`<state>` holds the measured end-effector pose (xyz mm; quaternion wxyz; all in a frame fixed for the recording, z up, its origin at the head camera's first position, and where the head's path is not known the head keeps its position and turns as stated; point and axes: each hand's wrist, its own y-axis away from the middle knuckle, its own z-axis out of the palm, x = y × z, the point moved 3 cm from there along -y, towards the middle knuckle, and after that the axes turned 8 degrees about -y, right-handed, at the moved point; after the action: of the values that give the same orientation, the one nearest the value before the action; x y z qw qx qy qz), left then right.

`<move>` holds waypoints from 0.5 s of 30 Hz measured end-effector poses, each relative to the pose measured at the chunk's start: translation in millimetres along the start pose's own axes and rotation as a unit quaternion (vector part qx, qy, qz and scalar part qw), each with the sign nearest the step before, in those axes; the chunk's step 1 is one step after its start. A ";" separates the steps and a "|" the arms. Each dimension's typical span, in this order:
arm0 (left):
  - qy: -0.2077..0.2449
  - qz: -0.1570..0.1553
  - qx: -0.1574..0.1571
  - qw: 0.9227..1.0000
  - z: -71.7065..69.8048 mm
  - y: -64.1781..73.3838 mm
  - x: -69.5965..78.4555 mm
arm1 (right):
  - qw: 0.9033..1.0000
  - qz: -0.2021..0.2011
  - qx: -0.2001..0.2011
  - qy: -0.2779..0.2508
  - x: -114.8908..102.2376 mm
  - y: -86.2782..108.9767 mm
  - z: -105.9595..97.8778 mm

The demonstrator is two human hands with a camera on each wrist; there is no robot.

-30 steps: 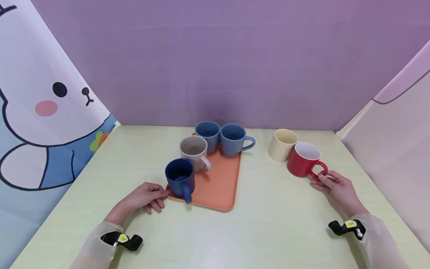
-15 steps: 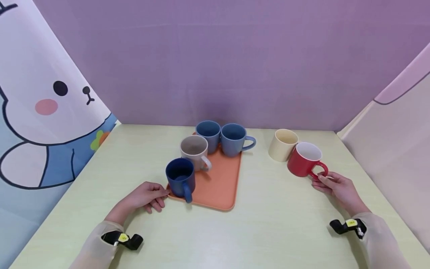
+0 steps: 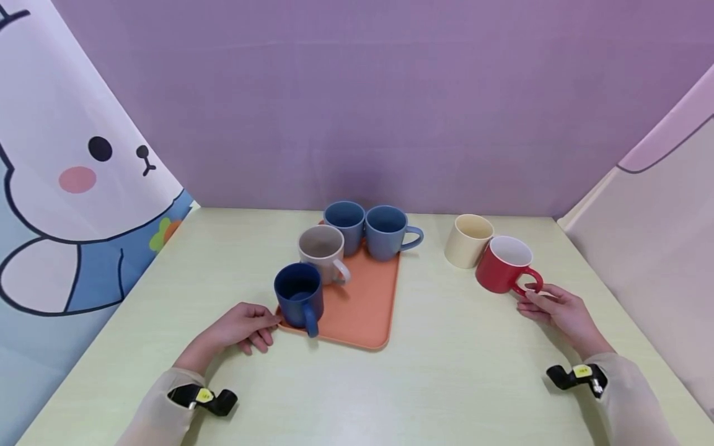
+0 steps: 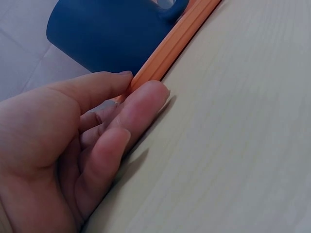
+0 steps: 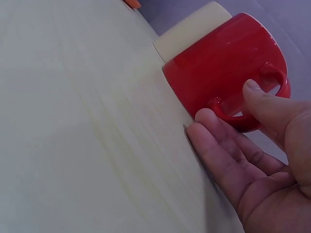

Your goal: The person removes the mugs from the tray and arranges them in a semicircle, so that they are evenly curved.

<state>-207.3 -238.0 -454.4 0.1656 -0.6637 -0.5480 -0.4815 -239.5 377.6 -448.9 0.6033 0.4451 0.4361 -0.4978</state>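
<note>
My left hand (image 3: 242, 326) pinches the near left corner of an orange tray (image 3: 365, 310) between thumb and fingers. Just beyond those fingers a dark blue mug (image 3: 299, 297) stands upright on that corner, its handle toward me. At the right, my right hand (image 3: 563, 313) holds the handle of a red mug (image 3: 499, 272) with a white inside; the right wrist view has the thumb over the handle and the fingers below it. This mug (image 5: 223, 63) is upright on the table, close against a cream cup (image 3: 467, 243).
A greyish mug (image 3: 320, 257) stands behind the dark blue one on the tray. Two lighter blue mugs, one at the far left corner (image 3: 344, 226) and one beside it (image 3: 385, 235), fill the back. Bare tabletop (image 3: 440, 334) lies between tray and red mug. A purple backdrop (image 3: 390, 105) rises behind.
</note>
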 end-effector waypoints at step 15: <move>0.001 0.000 -0.001 1.000 -0.3 0.1 -0.1 | 0.997 -0.077 0.025 0.006 -9.2 11.7 -2.7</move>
<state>-207.3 -238.3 -454.3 0.1650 -0.6636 -0.5472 -0.4826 -229.2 383.4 -439.4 0.5490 0.4279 0.4599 -0.5513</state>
